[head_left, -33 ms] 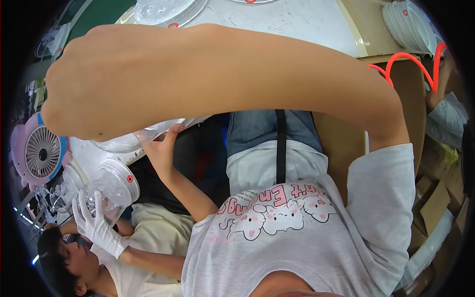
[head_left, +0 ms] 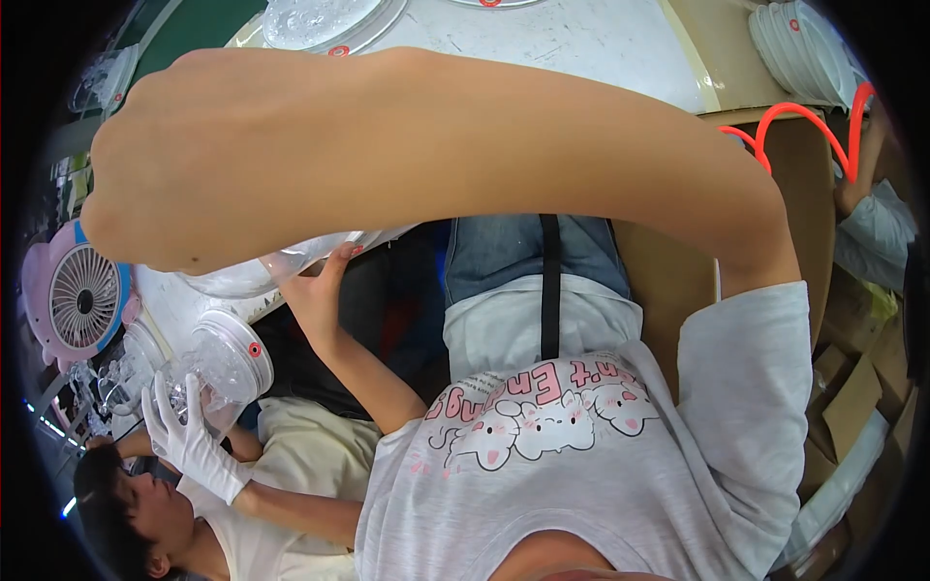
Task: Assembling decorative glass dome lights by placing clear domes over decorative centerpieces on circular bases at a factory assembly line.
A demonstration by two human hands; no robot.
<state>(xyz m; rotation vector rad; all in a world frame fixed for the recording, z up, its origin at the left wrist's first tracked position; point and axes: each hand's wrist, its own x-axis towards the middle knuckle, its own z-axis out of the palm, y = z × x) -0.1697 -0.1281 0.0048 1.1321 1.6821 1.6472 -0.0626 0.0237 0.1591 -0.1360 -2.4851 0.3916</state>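
Observation:
My right forearm stretches across the upper picture from right to left. At its end my right hand (head_left: 184, 160) shows its back, with the knuckles bent and the fingers curled away underneath. Whatever they may grip is hidden. Below it, my left hand (head_left: 318, 283) is closed on a clear plastic round container (head_left: 334, 244) with a pale rim, the thumb on its near side. My right hand covers most of that container. Behind my forearm, another clear round container (head_left: 320, 21) with a white rim and a small red mark rests on the white worktable (head_left: 581, 44).
At left, a co-worker's white-gloved hand (head_left: 194, 441) is beside stacked clear containers (head_left: 232, 358). A pink and blue fan (head_left: 82, 300) stands beyond. Far right are stacked round white-rimmed pieces (head_left: 796, 53), a red coiled hose (head_left: 809, 114) and cardboard (head_left: 852, 412). Another person's sleeve (head_left: 877, 237) shows there.

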